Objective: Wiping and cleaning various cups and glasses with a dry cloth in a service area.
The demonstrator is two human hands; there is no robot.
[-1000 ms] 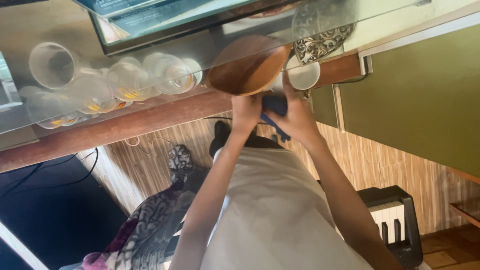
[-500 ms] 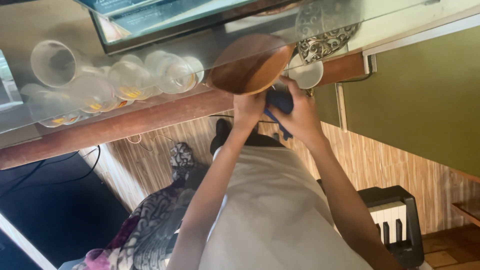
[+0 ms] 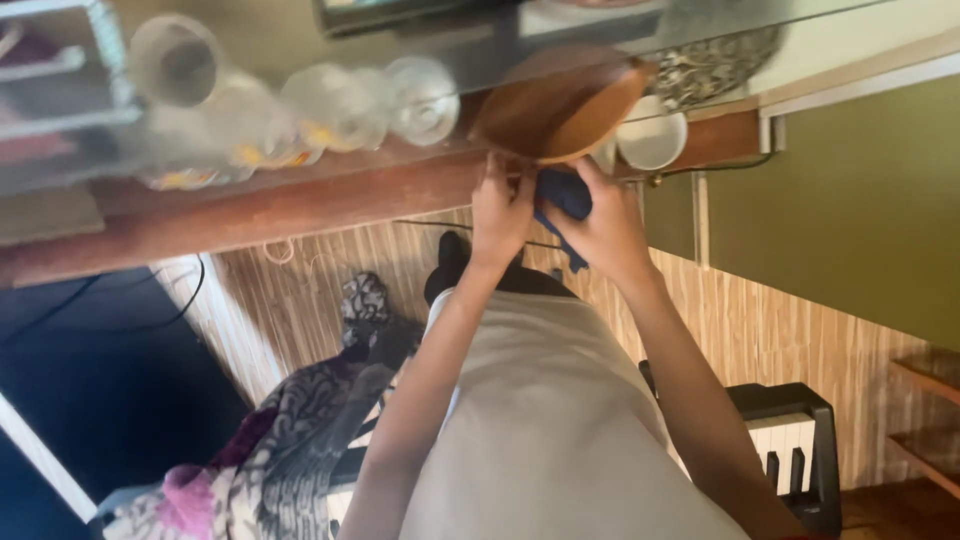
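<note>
While the left hand [image 3: 503,212] grips the tilted wooden bowl [image 3: 560,105] at the desk [image 3: 300,205] edge, right hand [image 3: 600,225] fingers, closed on a dark blue cloth [image 3: 562,195], should wipe with firm, even pressure.

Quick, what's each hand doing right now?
Left hand: closed on the wooden bowl rim.
Right hand: closed, holding the dark blue cloth.

- The bowl [image 3: 560,105] is wood, brown, with a smooth, faintly glossy finish.
- The rag [image 3: 565,200] is dark blue cloth, soft and matt.
- The tumblers [image 3: 330,105] are clear, shiny glass.
- The tabletop [image 3: 250,215] has a reddish wood edge under a glossy glass sheet.
</note>
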